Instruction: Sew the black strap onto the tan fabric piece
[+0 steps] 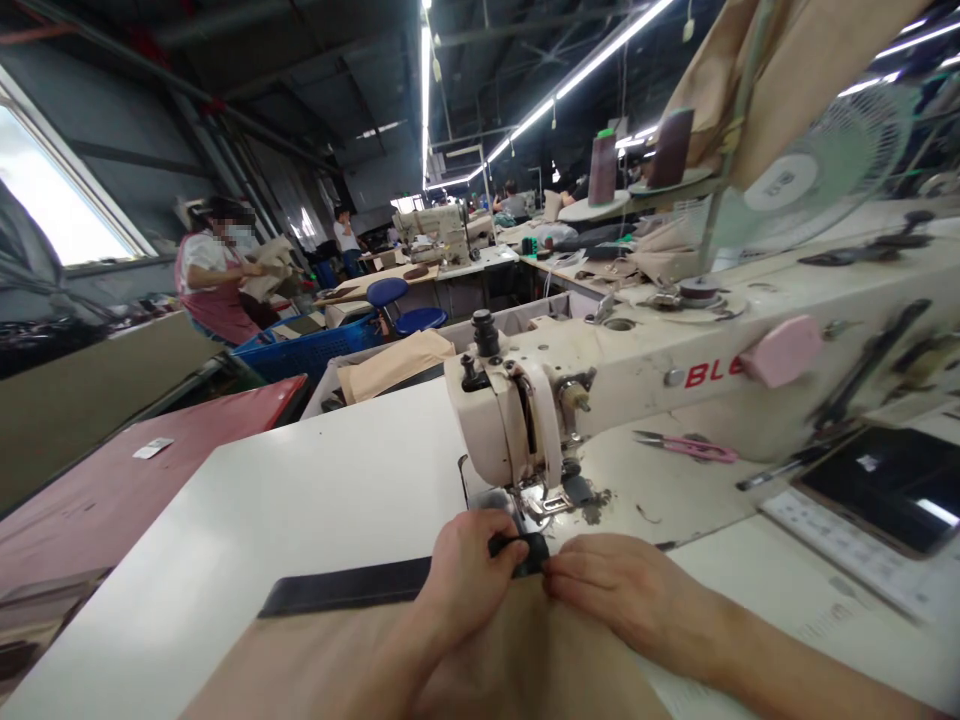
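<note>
Both hands at the presser foot.
Your left hand point(469, 570) pinches the dark strap point(352, 588) end onto tan fabric point(525, 660); right hand point(622, 590), fingers together, seemingly flattens it for feeding under the sewing machine point(600, 390).

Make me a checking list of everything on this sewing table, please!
Surface: white flat table top, tan cloth at the near edge.
Job's things: long black strap lying on the cloth, its end by the cream sewing machine foot.
Clutter: pink-handled snips, black tablet.
Hands: left hand and right hand pinch the strap end.
Cables: nothing seen.
Surroundings: person in a pink apron, blue basket, round blue stool, white fan.
</note>
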A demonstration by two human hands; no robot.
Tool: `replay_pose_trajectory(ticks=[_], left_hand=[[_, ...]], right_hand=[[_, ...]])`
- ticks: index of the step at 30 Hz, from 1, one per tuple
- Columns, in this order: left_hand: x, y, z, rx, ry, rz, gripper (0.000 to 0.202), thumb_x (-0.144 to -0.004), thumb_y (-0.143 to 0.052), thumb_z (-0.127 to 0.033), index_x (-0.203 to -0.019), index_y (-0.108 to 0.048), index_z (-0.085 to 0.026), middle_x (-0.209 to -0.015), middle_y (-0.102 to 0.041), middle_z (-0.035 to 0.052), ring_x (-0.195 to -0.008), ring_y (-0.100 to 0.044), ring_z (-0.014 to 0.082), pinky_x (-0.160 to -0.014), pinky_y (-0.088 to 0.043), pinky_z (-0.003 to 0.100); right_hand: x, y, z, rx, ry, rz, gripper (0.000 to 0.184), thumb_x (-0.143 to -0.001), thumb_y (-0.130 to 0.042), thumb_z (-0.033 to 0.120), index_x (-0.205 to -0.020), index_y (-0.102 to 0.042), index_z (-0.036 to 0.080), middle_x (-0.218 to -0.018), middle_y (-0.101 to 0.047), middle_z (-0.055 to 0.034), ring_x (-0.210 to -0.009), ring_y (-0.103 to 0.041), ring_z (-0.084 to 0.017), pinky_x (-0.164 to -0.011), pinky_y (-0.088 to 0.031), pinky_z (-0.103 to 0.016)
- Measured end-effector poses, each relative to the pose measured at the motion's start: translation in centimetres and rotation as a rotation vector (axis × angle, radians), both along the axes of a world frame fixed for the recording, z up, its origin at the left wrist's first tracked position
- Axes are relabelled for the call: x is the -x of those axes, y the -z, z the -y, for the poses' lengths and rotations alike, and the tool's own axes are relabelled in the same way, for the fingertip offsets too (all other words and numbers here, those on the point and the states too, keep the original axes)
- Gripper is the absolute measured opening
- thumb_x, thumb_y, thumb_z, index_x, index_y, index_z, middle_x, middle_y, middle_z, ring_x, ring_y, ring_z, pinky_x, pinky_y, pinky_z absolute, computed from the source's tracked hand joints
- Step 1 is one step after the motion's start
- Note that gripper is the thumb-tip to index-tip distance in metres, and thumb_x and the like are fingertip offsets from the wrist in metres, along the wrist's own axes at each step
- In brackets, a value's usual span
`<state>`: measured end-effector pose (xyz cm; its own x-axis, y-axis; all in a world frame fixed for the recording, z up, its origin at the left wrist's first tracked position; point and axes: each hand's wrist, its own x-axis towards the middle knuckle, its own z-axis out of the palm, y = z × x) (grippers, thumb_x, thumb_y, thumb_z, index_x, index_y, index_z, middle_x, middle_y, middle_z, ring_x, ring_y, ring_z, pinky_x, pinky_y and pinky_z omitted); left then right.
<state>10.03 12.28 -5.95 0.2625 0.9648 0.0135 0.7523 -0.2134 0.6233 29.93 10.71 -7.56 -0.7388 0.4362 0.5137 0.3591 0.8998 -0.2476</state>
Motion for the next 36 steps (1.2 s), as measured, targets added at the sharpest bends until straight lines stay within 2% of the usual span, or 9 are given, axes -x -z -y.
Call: replay_pose_trajectory(ticks=[4, 6, 10, 14, 16, 23, 30, 33, 36], left_hand=[[-0.2, 0.7, -1.4, -0.030, -0.074, -0.085, 0.010, -0.070, -0.056, -0.018, -0.060, -0.056, -0.019, -0.063, -0.058, -0.0027, -0.062, -0.049, 0.0125, -0.058, -0.028, 0.024], [-0.1, 0.7, -1.8, -0.020, -0.089, -0.113, 0.009, -0.070, -0.056, -0.020, -0.061, -0.059, -0.020, -0.065, -0.060, -0.0024, -0.063, -0.052, 0.0129, -0.058, -0.030, 0.023], [0.1, 0.8, -2.6, -0.004, -0.123, -0.162, 0.009, -0.071, -0.057, -0.024, -0.066, -0.064, -0.021, -0.070, -0.065, -0.0002, -0.067, -0.057, 0.0151, -0.060, -0.034, 0.024], [0.1, 1.0, -3.3, 0.014, -0.123, -0.193, 0.013, -0.072, -0.056, -0.025, -0.073, -0.068, -0.022, -0.079, -0.069, 0.0023, -0.076, -0.061, 0.0176, -0.064, -0.039, 0.024], [0.0, 0.8, -3.6, 0.016, -0.102, -0.201, 0.014, -0.072, -0.056, -0.024, -0.073, -0.069, -0.022, -0.079, -0.070, 0.0027, -0.077, -0.062, 0.0185, -0.064, -0.040, 0.024], [0.0, 0.5, -4.0, -0.012, -0.078, -0.185, 0.017, -0.072, -0.055, -0.021, -0.082, -0.069, -0.020, -0.087, -0.071, 0.0049, -0.086, -0.064, 0.0218, -0.070, -0.043, 0.027], [-0.1, 0.6, -4.5, -0.065, -0.069, -0.211, 0.014, -0.076, -0.055, -0.023, -0.081, -0.067, -0.020, -0.085, -0.070, 0.0038, -0.083, -0.064, 0.0215, -0.064, -0.044, 0.026], [0.0, 0.1, -3.6, -0.103, -0.065, -0.242, 0.014, -0.076, -0.058, -0.025, -0.085, -0.066, -0.019, -0.087, -0.069, 0.0053, -0.086, -0.063, 0.0235, -0.072, -0.046, 0.031], [1.2, 0.7, -0.3, -0.294, -0.099, -0.313, 0.029, -0.081, -0.053, -0.025, -0.109, -0.059, -0.017, -0.111, -0.062, 0.0104, -0.109, -0.053, 0.0273, -0.095, -0.035, 0.044]], right_hand=[[1.1, 0.7, -2.3, 0.084, -0.009, 0.038, 0.016, -0.096, -0.046, 0.020, -0.100, -0.061, 0.016, -0.092, -0.067, -0.0030, -0.076, -0.066, -0.013, -0.071, -0.056, -0.030], [1.2, 0.6, -2.7, 0.103, -0.024, 0.063, 0.013, -0.093, -0.051, 0.017, -0.102, -0.060, 0.013, -0.094, -0.067, -0.0035, -0.079, -0.066, -0.015, -0.071, -0.056, -0.032], [1.1, 0.5, -2.9, 0.104, -0.029, 0.091, 0.024, -0.095, -0.039, 0.009, -0.100, -0.062, 0.014, -0.097, -0.068, -0.0055, -0.099, -0.061, -0.018, -0.082, -0.053, -0.028], [1.2, 0.6, -2.9, 0.080, 0.047, 0.069, 0.042, -0.098, -0.022, 0.016, -0.094, -0.064, 0.013, -0.091, -0.069, -0.0097, -0.094, -0.062, -0.022, -0.084, -0.053, -0.035], [1.3, 0.5, -2.9, 0.061, 0.059, 0.076, 0.042, -0.098, -0.023, 0.017, -0.094, -0.065, 0.012, -0.090, -0.069, -0.0101, -0.091, -0.063, -0.024, -0.082, -0.053, -0.039], [1.5, -0.3, -3.0, 0.017, 0.084, 0.090, 0.041, -0.093, -0.024, 0.008, -0.093, -0.066, 0.010, -0.091, -0.070, -0.0109, -0.088, -0.064, -0.024, -0.079, -0.053, -0.037], [1.6, 0.0, -3.1, 0.043, 0.085, 0.058, 0.037, -0.092, -0.029, 0.010, -0.088, -0.065, 0.013, -0.094, -0.069, -0.0096, -0.091, -0.062, -0.024, -0.083, -0.050, -0.038], [1.6, 0.2, -3.2, 0.074, 0.115, 0.044, 0.035, -0.092, -0.032, 0.010, -0.086, -0.066, 0.016, -0.094, -0.068, -0.0090, -0.092, -0.060, -0.026, -0.083, -0.047, -0.042], [1.0, -0.1, -2.5, 0.120, 0.159, 0.034, 0.032, -0.091, -0.035, 0.010, -0.088, -0.066, 0.017, -0.092, -0.065, -0.0091, -0.088, -0.059, -0.025, -0.075, -0.048, -0.039]])
